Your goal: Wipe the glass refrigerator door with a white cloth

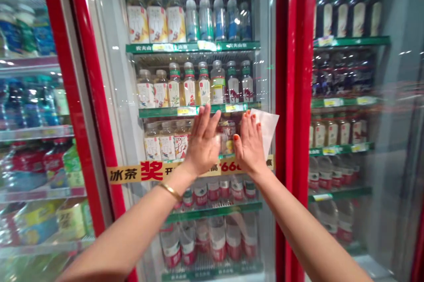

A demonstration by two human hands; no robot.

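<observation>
A glass fridge door (266, 78) with a red frame stands before me. My left hand (203, 145), a gold bangle at its wrist, is raised in front of the glass with its fingers stretched out and holds nothing; I cannot tell if it touches the pane. To its right, my right hand (249, 142) lies flat with straight fingers over a thin white sheet (269, 125) at the glass. The sheet sticks out past the fingers on the right, and its kind, paper or cloth, is unclear. A yellow banner strip (124, 175) runs across the door behind both wrists.
Behind the glass, bottles (195, 85) fill several shelves with green price rails (228, 47). A red upright (300, 96) separates this door from another fridge with dark bottles (357, 14) on the right. More drinks (29, 162) stand in a fridge on the left.
</observation>
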